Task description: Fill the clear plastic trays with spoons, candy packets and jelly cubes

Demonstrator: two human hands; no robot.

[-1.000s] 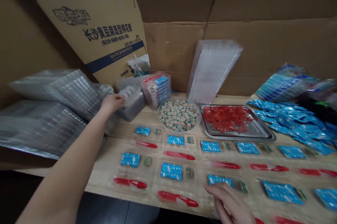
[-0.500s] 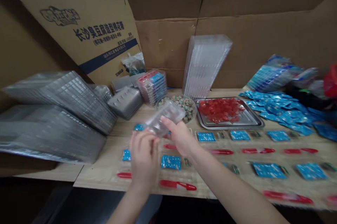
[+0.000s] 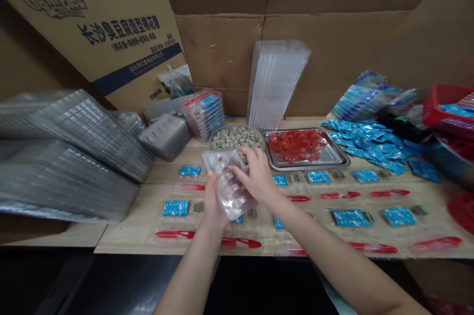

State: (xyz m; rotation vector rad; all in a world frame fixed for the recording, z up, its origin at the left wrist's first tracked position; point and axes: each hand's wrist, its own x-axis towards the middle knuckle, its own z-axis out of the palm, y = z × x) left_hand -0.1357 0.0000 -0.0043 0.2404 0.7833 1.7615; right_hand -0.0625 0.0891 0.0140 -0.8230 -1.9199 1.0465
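Facing us at the back stood a brown cardboard wall [image 3: 333, 58], with a printed cardboard panel [image 3: 122, 1] leaning at the left. Below them we had the wooden table [image 3: 150, 196], and on its left side the big stacks of clear trays [image 3: 74, 177], blurred. A tall plastic stack [image 3: 276, 83] rose near the wall. In front of it we saw the metal tray [image 3: 335, 161] with red pieces [image 3: 296, 144] in it, just right of a round bowl [image 3: 212, 142].

Our left hand [image 3: 216, 201] gripped the clear moulded tray [image 3: 233, 195] by its left edge, thumb uppermost. Our right hand [image 3: 258, 174] touched its right side, thumb over the face and forefinger near the far end; whether that hand gripped too, we could not tell. We had the moulded tray raised over the middle of the table, on our side of the bowl. Its long axis ran aslant: one short end pointed away and leftward, toward a stack of packed trays [image 3: 203, 115], the other toward us and rightward. Its ridged face was turned up to us.

Around it on the table we saw blue packets [image 3: 176, 208], slim red items [image 3: 174, 234] and small green-edged pieces [image 3: 199, 207].
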